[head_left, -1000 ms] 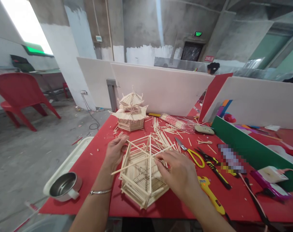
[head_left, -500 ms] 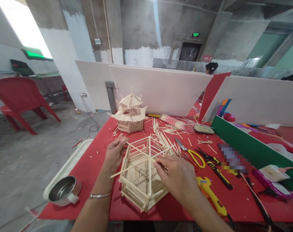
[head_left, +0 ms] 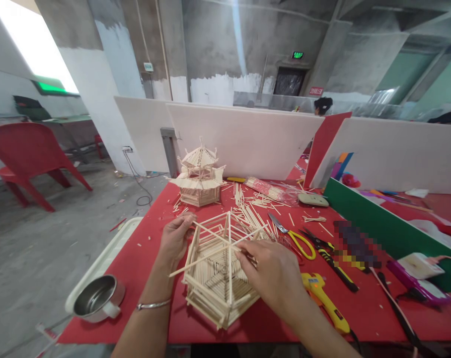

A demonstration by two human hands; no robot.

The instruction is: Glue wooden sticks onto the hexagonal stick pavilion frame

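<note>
A six-sided frame of thin wooden sticks (head_left: 210, 293) rests on the red table in front of me, with long sticks crossing over its top. My left hand (head_left: 178, 236) is at its upper left corner, thumb and fingers pinched on the end of a wooden stick (head_left: 206, 229). This stick slants across the top toward the middle. Over the right half of the frame, my right hand (head_left: 268, 266) pinches a stick near the crossing point; its fingertips partly hide what they grip. Behind the frame stands a finished-looking stick pagoda (head_left: 200, 176).
Loose sticks (head_left: 250, 214) lie behind the frame. To the right are yellow-handled scissors (head_left: 300, 243), pliers (head_left: 337, 268) and a yellow glue gun (head_left: 328, 303). A metal cup (head_left: 99, 298) stands at the left edge. White partition boards (head_left: 240, 141) rise behind the table.
Both hands keep practically the same place and grip on the sticks. The view has shifted very slightly.
</note>
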